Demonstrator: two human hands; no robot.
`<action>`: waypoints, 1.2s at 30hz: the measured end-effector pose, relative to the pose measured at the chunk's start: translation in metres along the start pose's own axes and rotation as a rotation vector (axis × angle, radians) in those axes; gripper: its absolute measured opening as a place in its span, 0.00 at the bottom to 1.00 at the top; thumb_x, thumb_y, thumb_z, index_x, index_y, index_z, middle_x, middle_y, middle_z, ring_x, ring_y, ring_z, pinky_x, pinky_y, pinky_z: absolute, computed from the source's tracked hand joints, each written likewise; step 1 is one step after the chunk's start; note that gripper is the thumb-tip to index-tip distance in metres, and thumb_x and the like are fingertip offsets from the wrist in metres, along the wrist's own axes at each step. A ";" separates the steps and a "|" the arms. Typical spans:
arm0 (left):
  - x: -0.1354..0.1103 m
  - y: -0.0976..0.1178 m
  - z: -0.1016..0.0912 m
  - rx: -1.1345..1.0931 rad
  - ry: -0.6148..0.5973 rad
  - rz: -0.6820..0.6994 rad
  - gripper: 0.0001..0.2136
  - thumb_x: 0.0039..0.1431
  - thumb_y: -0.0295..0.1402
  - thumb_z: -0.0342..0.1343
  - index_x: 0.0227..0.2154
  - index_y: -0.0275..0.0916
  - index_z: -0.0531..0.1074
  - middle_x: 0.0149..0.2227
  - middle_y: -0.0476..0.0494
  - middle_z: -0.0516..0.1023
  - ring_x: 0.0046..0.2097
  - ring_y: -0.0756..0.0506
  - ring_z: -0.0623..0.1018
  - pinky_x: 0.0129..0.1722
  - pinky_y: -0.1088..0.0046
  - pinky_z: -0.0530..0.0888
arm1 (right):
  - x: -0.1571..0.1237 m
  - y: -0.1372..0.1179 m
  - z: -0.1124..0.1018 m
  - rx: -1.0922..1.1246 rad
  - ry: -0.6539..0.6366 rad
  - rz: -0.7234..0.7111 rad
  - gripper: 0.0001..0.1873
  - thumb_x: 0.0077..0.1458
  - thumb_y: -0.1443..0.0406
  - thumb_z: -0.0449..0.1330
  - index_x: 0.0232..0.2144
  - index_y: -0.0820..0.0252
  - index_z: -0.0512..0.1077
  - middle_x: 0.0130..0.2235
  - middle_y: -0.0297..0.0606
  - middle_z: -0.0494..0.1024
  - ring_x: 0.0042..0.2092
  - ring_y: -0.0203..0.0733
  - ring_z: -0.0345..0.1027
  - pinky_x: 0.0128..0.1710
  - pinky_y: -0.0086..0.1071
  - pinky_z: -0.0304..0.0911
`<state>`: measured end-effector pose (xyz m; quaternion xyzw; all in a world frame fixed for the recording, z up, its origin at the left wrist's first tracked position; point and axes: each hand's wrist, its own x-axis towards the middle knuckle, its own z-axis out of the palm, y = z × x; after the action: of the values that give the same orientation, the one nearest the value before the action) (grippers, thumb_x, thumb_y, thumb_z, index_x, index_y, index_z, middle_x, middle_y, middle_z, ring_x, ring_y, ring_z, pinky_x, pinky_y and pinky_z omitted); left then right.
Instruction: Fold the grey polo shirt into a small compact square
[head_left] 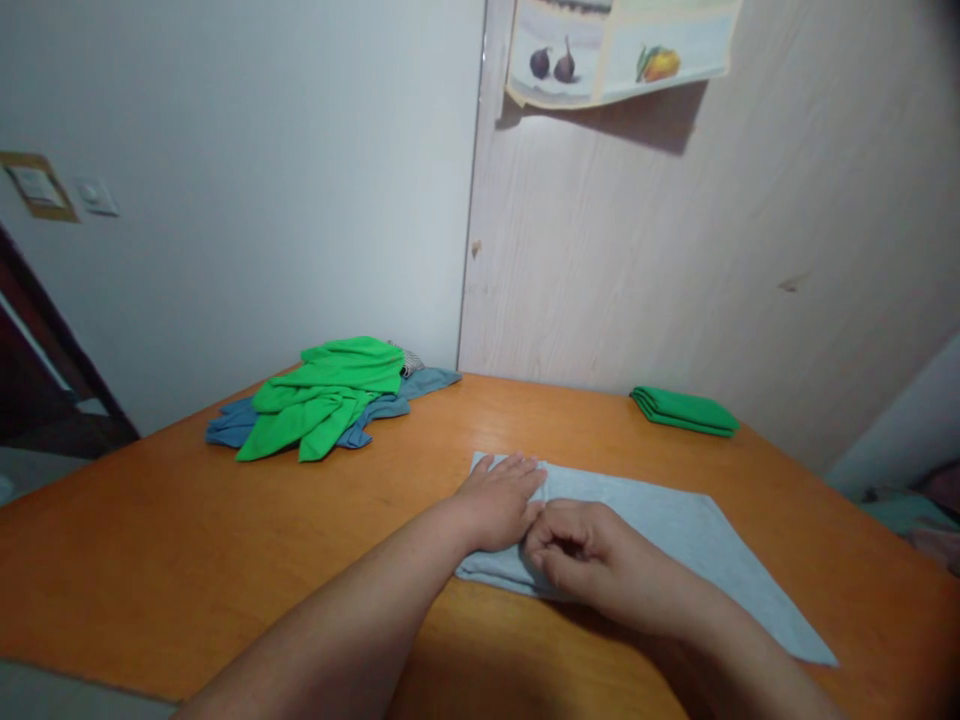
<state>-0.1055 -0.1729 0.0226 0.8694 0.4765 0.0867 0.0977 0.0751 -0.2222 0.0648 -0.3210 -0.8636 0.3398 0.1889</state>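
Observation:
A light blue cloth (675, 525) lies folded flat on the orange table (225, 540), running from the middle toward the right front edge. My left hand (501, 498) lies flat on the cloth's left end, fingers stretched out and together. My right hand (581, 550) rests beside it on the cloth, fingers curled in as if pinching the fabric; what it grips is hidden under the fingers.
A loose pile of green cloths (326, 395) over blue cloths (232, 425) sits at the table's far left. A neatly folded green cloth (684, 411) lies at the far right near the wooden wall. A poster (615, 45) hangs above.

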 end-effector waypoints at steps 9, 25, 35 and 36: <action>0.001 -0.001 0.002 -0.014 0.008 0.010 0.27 0.68 0.47 0.39 0.66 0.42 0.55 0.70 0.41 0.51 0.70 0.39 0.49 0.66 0.44 0.48 | -0.002 -0.005 0.013 -0.095 -0.193 0.018 0.07 0.54 0.67 0.57 0.32 0.58 0.75 0.26 0.28 0.70 0.29 0.33 0.59 0.32 0.27 0.54; -0.002 0.000 -0.001 -0.035 0.006 0.019 0.27 0.68 0.48 0.38 0.67 0.47 0.52 0.70 0.44 0.51 0.71 0.37 0.48 0.65 0.43 0.47 | 0.013 0.039 -0.021 0.321 0.450 0.228 0.18 0.54 0.54 0.57 0.37 0.62 0.77 0.23 0.30 0.68 0.27 0.35 0.58 0.28 0.29 0.54; -0.004 0.005 -0.005 0.013 -0.012 0.008 0.27 0.68 0.48 0.38 0.66 0.44 0.55 0.70 0.43 0.50 0.70 0.36 0.49 0.65 0.44 0.48 | 0.021 0.079 -0.027 0.334 0.725 0.346 0.22 0.52 0.51 0.57 0.40 0.63 0.75 0.24 0.32 0.70 0.26 0.36 0.61 0.27 0.30 0.56; -0.004 0.005 -0.005 0.013 -0.010 0.008 0.28 0.68 0.48 0.38 0.67 0.44 0.55 0.70 0.43 0.50 0.70 0.36 0.49 0.65 0.44 0.48 | 0.022 0.082 -0.026 0.320 0.727 0.340 0.22 0.53 0.52 0.56 0.41 0.63 0.74 0.25 0.33 0.71 0.28 0.37 0.63 0.29 0.30 0.58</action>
<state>-0.1053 -0.1787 0.0288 0.8723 0.4732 0.0796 0.0940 0.1082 -0.1491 0.0277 -0.5244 -0.6120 0.3605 0.4696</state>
